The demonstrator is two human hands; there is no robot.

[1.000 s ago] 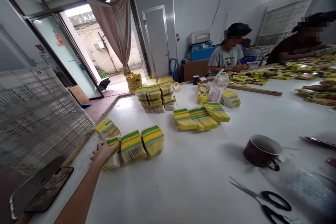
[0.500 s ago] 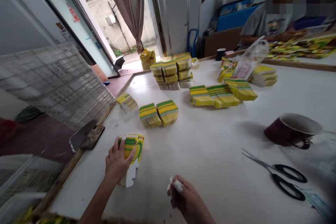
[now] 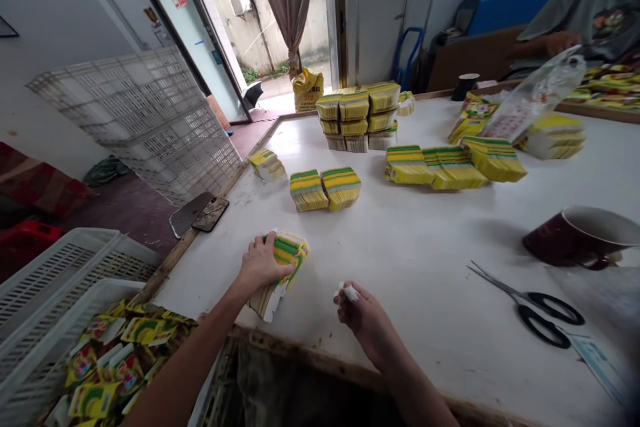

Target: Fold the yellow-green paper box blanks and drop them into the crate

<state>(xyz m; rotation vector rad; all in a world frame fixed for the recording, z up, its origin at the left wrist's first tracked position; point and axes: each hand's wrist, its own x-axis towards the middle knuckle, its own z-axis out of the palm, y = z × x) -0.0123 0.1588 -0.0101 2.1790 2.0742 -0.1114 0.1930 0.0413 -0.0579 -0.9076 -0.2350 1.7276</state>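
My left hand is closed over a stack of folded yellow-and-green printed cartons, which rests near the table's front edge with white flaps poking out toward me. To its right, my right hand hovers over the white tabletop with its fingers pinched together. Something small and white shows at those fingertips; whether it is held or wrapped round them I cannot make out. Beyond my left hand sit two bundles of cartons side by side, with a smaller bundle at the table's left edge.
More carton bundles stand in a pile and a row. Scissors and a dark mug lie to the right. A phone is at the left edge. Below is a crate by yellow packs. Across sits a person.
The view has swung left and down, so the crate of yellow packs now shows. My left hand keeps its hold on the cartons, and my right hand stays pinched.
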